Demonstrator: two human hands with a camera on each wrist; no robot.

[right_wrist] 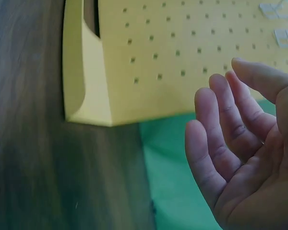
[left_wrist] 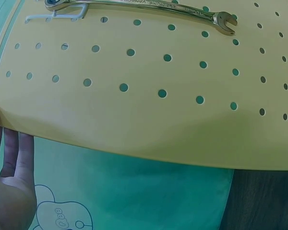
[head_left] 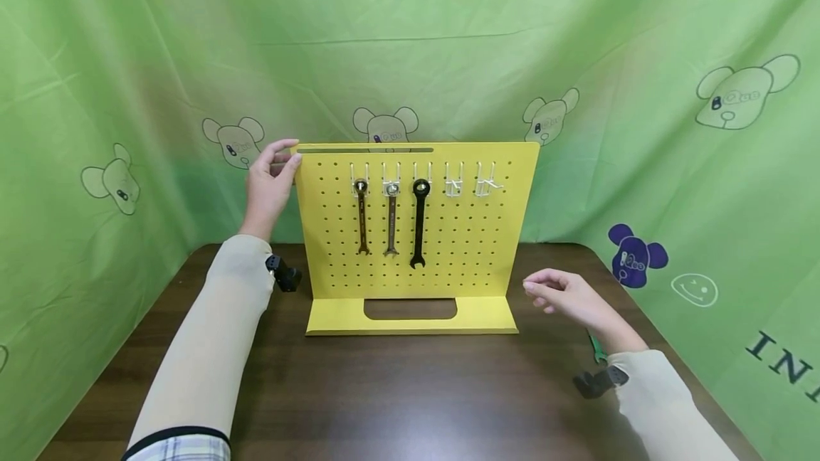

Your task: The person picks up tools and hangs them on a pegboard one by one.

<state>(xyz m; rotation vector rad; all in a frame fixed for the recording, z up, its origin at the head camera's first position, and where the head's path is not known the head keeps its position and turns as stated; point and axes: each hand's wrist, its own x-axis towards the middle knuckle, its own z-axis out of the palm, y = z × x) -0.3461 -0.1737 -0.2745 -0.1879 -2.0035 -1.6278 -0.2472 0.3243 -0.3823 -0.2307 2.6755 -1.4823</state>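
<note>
A yellow pegboard [head_left: 474, 247] stands upright on the table, and my left hand [head_left: 267, 189] pinches its upper left corner. In the left wrist view the thumb lies on the front face and the other fingers pass behind the edge. Three combination wrenches hang from white hooks: a small bronze-looking wrench [head_left: 362, 218], a silver-grey wrench [head_left: 392, 220] and a longer black wrench [head_left: 419, 225]. To the right, two white hooks [head_left: 453, 181] bear nothing. My right hand [head_left: 566, 296] hovers beside the board's lower right side, fingers loosely bent and apart, holding nothing [right_wrist: 249, 158].
On the brown table [head_left: 410, 390], a green wrench [head_left: 598, 348] lies partly hidden by my right wrist. A green curtain [head_left: 410, 41] with mouse-head drawings surrounds the table at the back and sides. The board's base [head_left: 333, 315] has a cut-out slot.
</note>
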